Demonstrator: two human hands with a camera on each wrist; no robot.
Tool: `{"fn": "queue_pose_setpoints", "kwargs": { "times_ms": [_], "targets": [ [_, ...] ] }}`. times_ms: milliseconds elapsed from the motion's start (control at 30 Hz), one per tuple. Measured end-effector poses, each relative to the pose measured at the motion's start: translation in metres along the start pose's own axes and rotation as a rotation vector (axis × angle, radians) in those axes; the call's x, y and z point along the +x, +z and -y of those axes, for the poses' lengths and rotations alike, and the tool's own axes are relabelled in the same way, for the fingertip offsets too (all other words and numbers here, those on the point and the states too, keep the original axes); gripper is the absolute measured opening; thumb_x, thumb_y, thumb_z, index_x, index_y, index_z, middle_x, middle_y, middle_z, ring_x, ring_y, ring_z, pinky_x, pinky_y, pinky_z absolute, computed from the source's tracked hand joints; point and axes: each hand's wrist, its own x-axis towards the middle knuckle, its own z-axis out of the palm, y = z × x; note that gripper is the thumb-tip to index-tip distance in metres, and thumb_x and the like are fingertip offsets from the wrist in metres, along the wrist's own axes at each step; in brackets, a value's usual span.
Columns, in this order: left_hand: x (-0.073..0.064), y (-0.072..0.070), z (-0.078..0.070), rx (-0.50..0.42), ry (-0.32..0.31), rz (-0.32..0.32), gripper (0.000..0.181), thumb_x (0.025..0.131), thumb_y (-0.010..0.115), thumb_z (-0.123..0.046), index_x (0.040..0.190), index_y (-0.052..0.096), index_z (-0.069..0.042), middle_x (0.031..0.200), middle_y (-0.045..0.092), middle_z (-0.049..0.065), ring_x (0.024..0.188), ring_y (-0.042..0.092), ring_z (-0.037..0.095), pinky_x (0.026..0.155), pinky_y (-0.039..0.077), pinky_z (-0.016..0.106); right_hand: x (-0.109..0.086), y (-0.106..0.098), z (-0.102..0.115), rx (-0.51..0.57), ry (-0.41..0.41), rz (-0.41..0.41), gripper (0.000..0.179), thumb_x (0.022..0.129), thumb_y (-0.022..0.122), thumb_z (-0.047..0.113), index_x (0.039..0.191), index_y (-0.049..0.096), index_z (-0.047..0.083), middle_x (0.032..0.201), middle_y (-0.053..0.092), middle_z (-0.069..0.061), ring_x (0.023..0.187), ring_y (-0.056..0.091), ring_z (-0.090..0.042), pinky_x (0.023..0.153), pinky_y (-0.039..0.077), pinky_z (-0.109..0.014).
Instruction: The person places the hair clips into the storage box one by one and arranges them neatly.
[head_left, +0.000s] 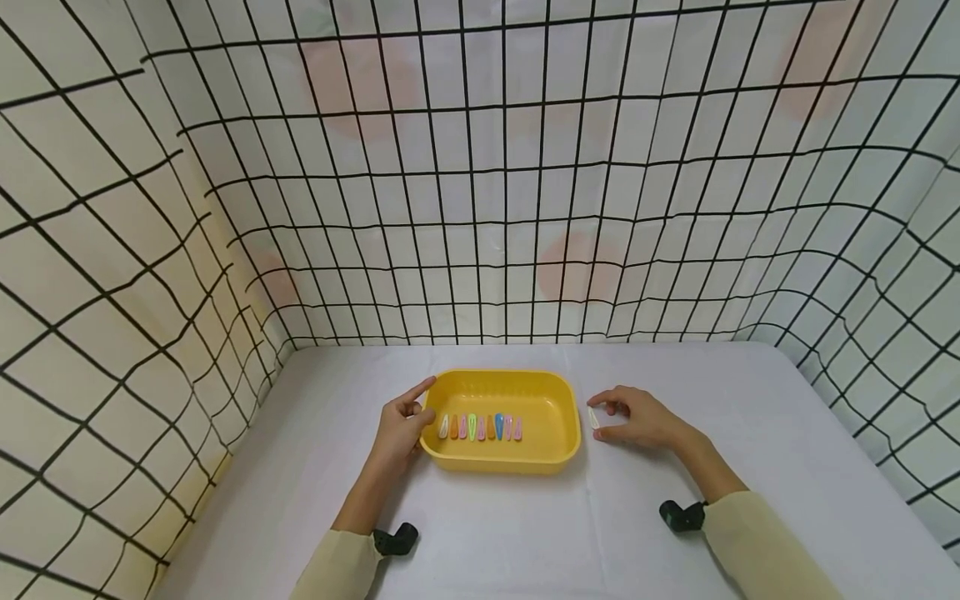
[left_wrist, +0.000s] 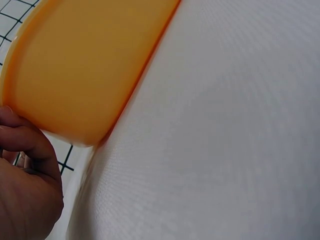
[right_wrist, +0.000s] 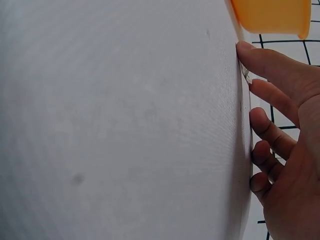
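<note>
A yellow plastic tray [head_left: 540, 462] stands on the table, with a row of small snap hair clips lying in it, among them a green clip [head_left: 472, 427], a blue clip [head_left: 499, 427] and several pink, orange and white ones. My left hand [head_left: 399, 427] grips the tray's left end, thumb over the rim and index finger along the outer side. Just right of the tray, my right hand [head_left: 637, 418] pinches a white hair clip [head_left: 593, 417] by its ends between thumb and index finger, low at the tabletop. The right wrist view shows the other fingers [right_wrist: 260, 117] bent at the cloth.
A white cloth covers the table [head_left: 495, 533]. Black wire grid panels [head_left: 480, 192] with white sheeting behind them rise along the back and both sides. Each wrist carries a dark camera, one of them the left wrist camera [head_left: 396, 540] by the sleeve.
</note>
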Motion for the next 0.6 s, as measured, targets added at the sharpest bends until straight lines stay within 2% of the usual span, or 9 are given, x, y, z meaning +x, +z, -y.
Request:
{"fn": "queue_pose_setpoints", "kwargs": {
  "times_ms": [333, 600],
  "targets": [
    [0.001, 0.0004, 0.0007, 0.011, -0.006, -0.011, 0.06, 0.087, 0.065, 0.0, 0.139, 0.066, -0.029, 0.076, 0.045, 0.0, 0.044, 0.035, 0.011, 0.04, 0.035, 0.019, 0.0002, 0.0014, -0.0011, 0.02, 0.022, 0.003, 0.046, 0.081, 0.086, 0.041, 0.12, 0.071, 0.021, 0.096, 0.056, 0.003, 0.093, 0.049, -0.018, 0.081, 0.042, -0.03],
    [-0.0013, 0.0014, -0.0003, 0.013, 0.004, -0.011, 0.06, 0.086, 0.065, 0.001, 0.139, 0.066, -0.028, 0.076, 0.045, 0.001, 0.044, 0.035, 0.011, 0.04, 0.036, 0.019, -0.0043, -0.0009, 0.0013, 0.03, 0.036, -0.023, 0.045, 0.082, 0.085, 0.038, 0.118, 0.07, 0.016, 0.095, 0.058, 0.001, 0.092, 0.049, -0.018, 0.079, 0.043, -0.027]
  ]
}}
